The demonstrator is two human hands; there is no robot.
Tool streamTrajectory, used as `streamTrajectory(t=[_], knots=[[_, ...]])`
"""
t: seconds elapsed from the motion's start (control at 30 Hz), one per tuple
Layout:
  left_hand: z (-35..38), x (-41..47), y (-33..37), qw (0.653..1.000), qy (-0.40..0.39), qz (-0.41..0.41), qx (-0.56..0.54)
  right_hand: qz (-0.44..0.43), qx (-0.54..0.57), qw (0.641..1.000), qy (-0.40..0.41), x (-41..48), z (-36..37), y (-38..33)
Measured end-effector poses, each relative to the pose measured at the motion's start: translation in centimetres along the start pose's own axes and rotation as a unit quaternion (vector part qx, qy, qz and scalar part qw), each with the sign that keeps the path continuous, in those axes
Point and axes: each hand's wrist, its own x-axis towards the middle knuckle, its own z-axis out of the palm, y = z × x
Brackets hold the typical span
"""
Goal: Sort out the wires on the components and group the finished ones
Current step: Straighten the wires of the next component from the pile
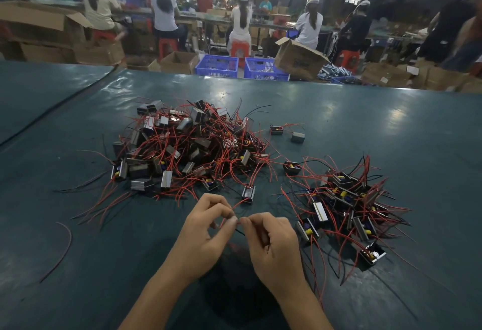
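The left hand (206, 228) and right hand (271, 238) each have a pinching grip on the wires (240, 203) of a component (247, 194) lying just beyond them on the counter (391, 126). A big pile (190, 144) is far left and a small pile (344, 199) is right. The contents of two far blue crates (216, 66) are blurred.

We look at a wide table covered in glossy dark teal sheeting (365, 126), with a dark seam (52, 110) crossing its far left corner. Near the middle lies a big heap of small black-and-silver block components with red and black wires (187, 147). Toward the right edge lies a smaller heap of the same parts (344, 199). Between them, toward the far edge, rest two single components (276, 130), and a third single component (291, 167) lies nearer the smaller heap. A lone component (247, 194) lies toward the near edge, its red lead (241, 202) lifting off the sheeting. A loose curved red wire (62, 246) lies by the left edge.
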Motion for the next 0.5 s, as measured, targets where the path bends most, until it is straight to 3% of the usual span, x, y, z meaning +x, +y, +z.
streamTrajectory(t=[0.1, 0.2, 0.33, 0.5], knots=[[0.14, 0.11, 0.21, 0.997, -0.036, -0.057, -0.04, -0.03, -0.027, 0.999, 0.013, 0.09, -0.01, -0.13], [0.35, 0.18, 0.41, 0.988, -0.06, -0.102, -0.095, 0.034, 0.021, 0.999, -0.007, 0.12, -0.03, -0.52], [0.36, 0.02, 0.36, 0.993, -0.057, -0.081, -0.071, 0.055, 0.044, 0.997, -0.028, -0.01, -0.11, -0.69], [0.83, -0.09, 0.84, 0.995, -0.023, -0.074, -0.06, -0.008, -0.009, 1.0, -0.002, -0.03, -0.08, -0.41]])
